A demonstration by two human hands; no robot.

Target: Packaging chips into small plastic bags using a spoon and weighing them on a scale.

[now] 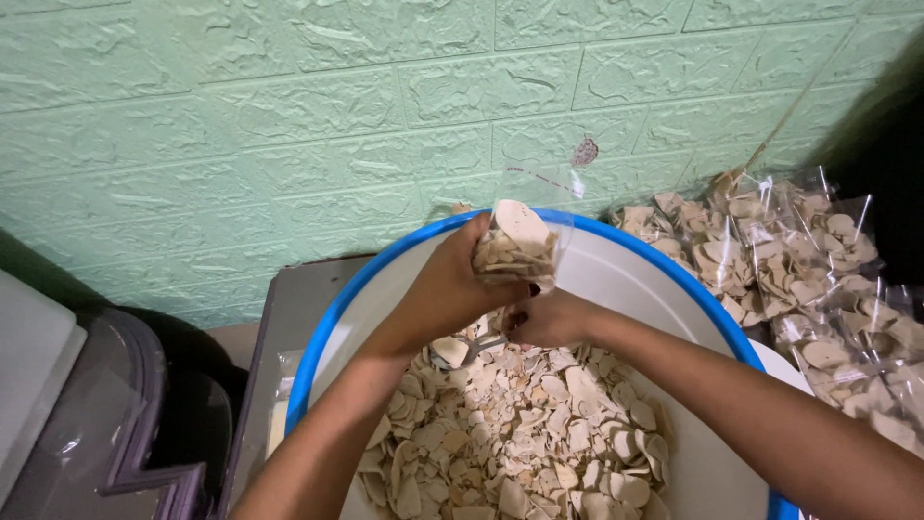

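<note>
The right hand [549,323] is half hidden behind the left one, and its grip is closed on something thin and shiny that is hard to make out. The left hand [448,289] has its grip tight around a clear bag [520,246] full of pale chips, held up above the big white basin with a blue rim [332,318]. More chips [520,433] lie heaped in the basin, cut off at the bottom. Filled bags [799,270] pile up close on the right. A green wall [289,116] stands right behind.
</note>
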